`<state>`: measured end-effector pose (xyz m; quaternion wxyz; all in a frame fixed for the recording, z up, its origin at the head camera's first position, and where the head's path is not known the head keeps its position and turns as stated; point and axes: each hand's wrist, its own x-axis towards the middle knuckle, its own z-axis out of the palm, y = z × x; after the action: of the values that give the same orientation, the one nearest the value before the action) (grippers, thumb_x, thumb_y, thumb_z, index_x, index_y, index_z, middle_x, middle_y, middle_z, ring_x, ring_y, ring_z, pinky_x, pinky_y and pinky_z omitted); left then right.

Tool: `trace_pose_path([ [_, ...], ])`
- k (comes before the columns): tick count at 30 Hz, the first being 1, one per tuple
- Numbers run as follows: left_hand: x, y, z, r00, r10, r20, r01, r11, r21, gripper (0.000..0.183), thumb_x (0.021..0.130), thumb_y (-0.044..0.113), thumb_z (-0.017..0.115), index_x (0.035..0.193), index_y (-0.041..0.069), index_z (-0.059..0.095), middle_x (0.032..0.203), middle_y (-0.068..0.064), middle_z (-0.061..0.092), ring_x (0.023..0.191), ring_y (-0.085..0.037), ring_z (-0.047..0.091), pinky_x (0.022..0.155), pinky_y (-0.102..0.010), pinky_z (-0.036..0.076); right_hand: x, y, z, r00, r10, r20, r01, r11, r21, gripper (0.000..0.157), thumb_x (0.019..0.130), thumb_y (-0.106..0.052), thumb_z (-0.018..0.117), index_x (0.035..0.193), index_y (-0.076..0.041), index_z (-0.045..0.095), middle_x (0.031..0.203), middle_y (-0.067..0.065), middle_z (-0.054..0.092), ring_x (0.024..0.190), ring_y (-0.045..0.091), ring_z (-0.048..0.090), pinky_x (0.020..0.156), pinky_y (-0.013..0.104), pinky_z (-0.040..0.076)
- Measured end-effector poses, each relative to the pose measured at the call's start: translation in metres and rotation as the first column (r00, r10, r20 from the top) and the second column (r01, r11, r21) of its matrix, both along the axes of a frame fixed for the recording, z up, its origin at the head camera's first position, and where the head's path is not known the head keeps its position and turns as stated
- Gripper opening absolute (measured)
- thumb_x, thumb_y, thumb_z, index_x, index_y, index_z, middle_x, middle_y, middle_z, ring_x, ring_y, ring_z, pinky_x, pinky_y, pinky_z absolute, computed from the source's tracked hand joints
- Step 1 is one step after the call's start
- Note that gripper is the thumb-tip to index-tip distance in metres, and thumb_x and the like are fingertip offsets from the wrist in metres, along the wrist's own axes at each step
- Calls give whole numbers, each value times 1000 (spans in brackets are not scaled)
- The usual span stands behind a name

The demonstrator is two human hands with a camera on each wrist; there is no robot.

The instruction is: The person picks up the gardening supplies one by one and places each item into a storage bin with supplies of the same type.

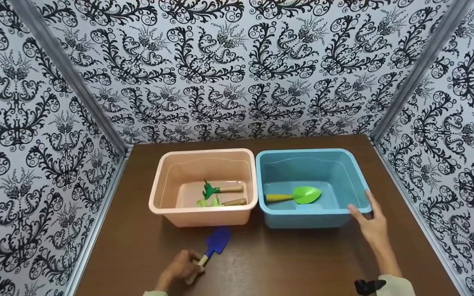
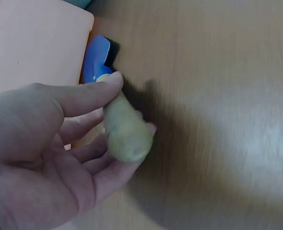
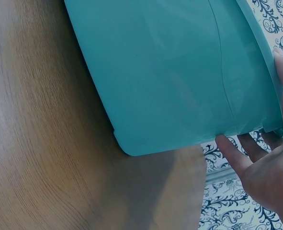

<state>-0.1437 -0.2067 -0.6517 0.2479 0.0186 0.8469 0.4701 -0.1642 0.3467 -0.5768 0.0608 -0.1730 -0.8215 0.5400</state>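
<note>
My left hand [image 1: 183, 265] grips the pale wooden handle of a small blue trowel [image 1: 219, 239], just in front of the peach tub [image 1: 204, 211]. In the left wrist view, thumb and fingers close round the handle [image 2: 127, 129], and the blue blade [image 2: 97, 55] points away toward the tub. At the front right corner of the blue tub [image 1: 309, 212], my right hand [image 1: 375, 228] rests with fairly straight fingers. The right wrist view has its thumb by the rim and its fingertips [image 3: 225, 142] against the tub's outer wall.
Inside the peach tub lie a green hand rake [image 1: 211, 190] with a wooden handle and a light green tool [image 1: 208, 202], partly hidden by the front wall. A bright green trowel [image 1: 306, 195] with a yellow handle lies in the blue tub. Patterned walls surround the brown table [image 1: 286, 263].
</note>
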Motion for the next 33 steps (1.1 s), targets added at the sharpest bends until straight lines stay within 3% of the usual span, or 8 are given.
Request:
trace_pose_path([
  [4,1,1,2,993,-19,117,2,989,146,22,82,-2,71,103,-8,67,81,-9,74,67,-12,63,58,-24,51,0,0,0,1000,2,3,-2,1000,0,88,93,-41,69,161,-34,13,170,7,4,155,41,4,121,68,8],
  [8,2,3,3,979,-20,203,-27,974,224,25,85,-2,69,108,-9,63,84,-14,75,68,-13,66,57,-23,53,0,0,0,1000,2,0,-2,1000,5,88,93,-41,69,161,-34,14,170,7,4,155,41,5,121,67,8],
  [12,6,8,2,972,-46,232,-20,961,274,26,86,-2,69,110,-11,62,84,-9,73,68,-12,66,59,-24,56,-1,1,-2,1000,-2,-28,3,999,35,86,93,-39,69,161,-30,17,170,9,9,155,39,7,123,64,10],
  [21,14,23,7,978,-58,200,-5,954,299,29,86,0,69,112,-13,61,84,-4,66,71,-13,63,65,-30,59,-2,1,-4,999,-5,-52,8,998,55,86,92,-38,70,161,-28,19,169,10,12,155,38,9,123,63,11],
  [27,12,26,11,990,-83,114,38,936,351,34,85,1,67,112,-16,56,81,-1,54,74,-12,52,68,-24,48,-1,2,-4,999,0,-33,1,999,42,88,93,-40,69,161,-32,14,170,9,7,155,39,6,122,66,9],
  [33,10,29,16,989,-140,55,113,933,341,33,87,3,69,113,-13,57,91,-7,63,83,-15,58,71,-26,52,-1,0,-2,1000,-11,-19,12,999,39,89,92,-41,69,161,-32,14,170,9,8,155,40,7,122,65,9],
])
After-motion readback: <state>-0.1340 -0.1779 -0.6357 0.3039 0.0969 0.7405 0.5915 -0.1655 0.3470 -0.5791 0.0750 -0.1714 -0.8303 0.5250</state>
